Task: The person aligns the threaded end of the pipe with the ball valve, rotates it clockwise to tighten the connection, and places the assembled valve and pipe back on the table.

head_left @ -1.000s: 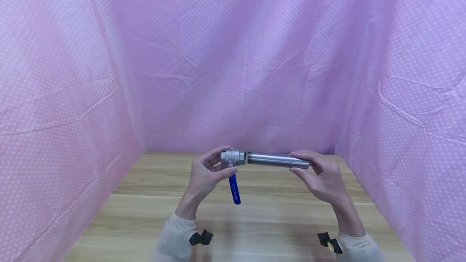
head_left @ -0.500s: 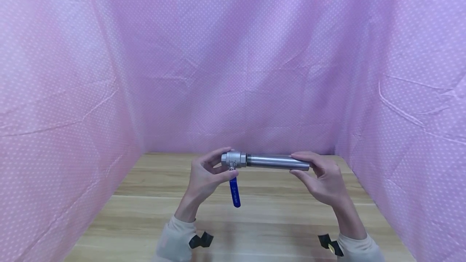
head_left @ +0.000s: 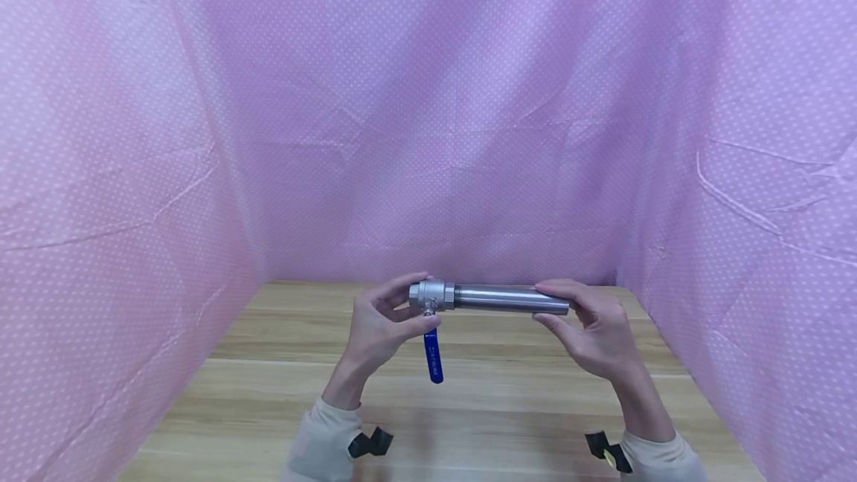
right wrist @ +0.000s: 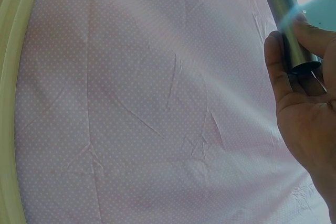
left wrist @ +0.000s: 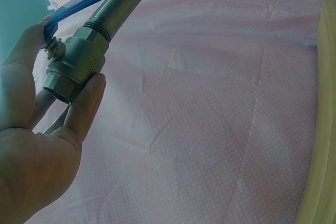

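Note:
My left hand (head_left: 376, 333) holds a silver ball valve (head_left: 431, 294) between its thumb and fingers, the thumb lying at the base of the blue lever handle (head_left: 434, 355). That lever points down toward me in the head view. A steel pipe (head_left: 498, 298) extends rightward from the valve, its threaded end right at the valve's hex opening. In the left wrist view, some thread (left wrist: 100, 24) shows outside the valve (left wrist: 79, 64). My right hand (head_left: 592, 329) pinches the pipe's far end, and the open bore of the pipe (right wrist: 286, 24) faces the palm in the right wrist view.
A light wood table (head_left: 469, 400) lies under both hands. Pink dotted cloth (head_left: 442, 132) hangs behind it and along both sides. Black tape pieces (head_left: 370, 442) stick out beside the sleeve cuffs.
A second ago a small gap separated pipe and valve; the pipe's threaded end now meets the valve opening. The valve and lever have shifted slightly down and right with my left hand.

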`<state>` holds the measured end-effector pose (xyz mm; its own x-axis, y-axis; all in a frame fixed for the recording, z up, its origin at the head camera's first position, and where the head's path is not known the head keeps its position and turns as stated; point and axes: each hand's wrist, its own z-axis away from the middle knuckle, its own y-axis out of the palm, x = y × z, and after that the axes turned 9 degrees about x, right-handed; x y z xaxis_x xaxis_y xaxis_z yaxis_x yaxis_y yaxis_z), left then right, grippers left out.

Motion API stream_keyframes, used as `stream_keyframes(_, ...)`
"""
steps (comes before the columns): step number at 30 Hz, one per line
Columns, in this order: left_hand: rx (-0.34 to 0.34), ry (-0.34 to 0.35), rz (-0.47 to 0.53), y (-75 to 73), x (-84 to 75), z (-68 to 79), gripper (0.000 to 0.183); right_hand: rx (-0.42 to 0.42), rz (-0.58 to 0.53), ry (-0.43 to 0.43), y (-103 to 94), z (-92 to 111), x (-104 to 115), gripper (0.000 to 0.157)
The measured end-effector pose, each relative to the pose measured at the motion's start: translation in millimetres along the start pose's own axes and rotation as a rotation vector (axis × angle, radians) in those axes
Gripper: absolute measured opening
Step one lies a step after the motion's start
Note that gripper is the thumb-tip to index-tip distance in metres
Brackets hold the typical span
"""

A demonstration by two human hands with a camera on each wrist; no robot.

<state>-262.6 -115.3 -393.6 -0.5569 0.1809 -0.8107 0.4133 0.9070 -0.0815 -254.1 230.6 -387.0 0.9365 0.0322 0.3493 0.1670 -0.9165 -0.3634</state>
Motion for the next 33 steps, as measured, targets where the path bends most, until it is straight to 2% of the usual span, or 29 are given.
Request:
stream_keyframes(18, 0.008, 0.003, -0.025, -0.6, -1.6, 1.1, 0.065, -0.005, 0.019, 0.023, -0.4, 0.9, -1.8, 0.04)
stream_keyframes(23, -0.003, 0.002, -0.019, -0.3, -1.8, 0.8, 0.066, 0.002, 0.055, 0.085, -1.0, 2.3, 0.7, 0.044)
stream_keyframes(29, -0.022, 0.004, -0.022, 0.4, -2.9, 0.9, 0.066, 0.02, 0.074, 0.218, -1.0, 2.5, 6.1, 0.053)
stream_keyframes(33, -0.023, 0.009, -0.015, 0.7, -4.0, 0.7, 0.066, 0.031, 0.007, 0.206, -0.8, 2.3, 5.9, 0.06)
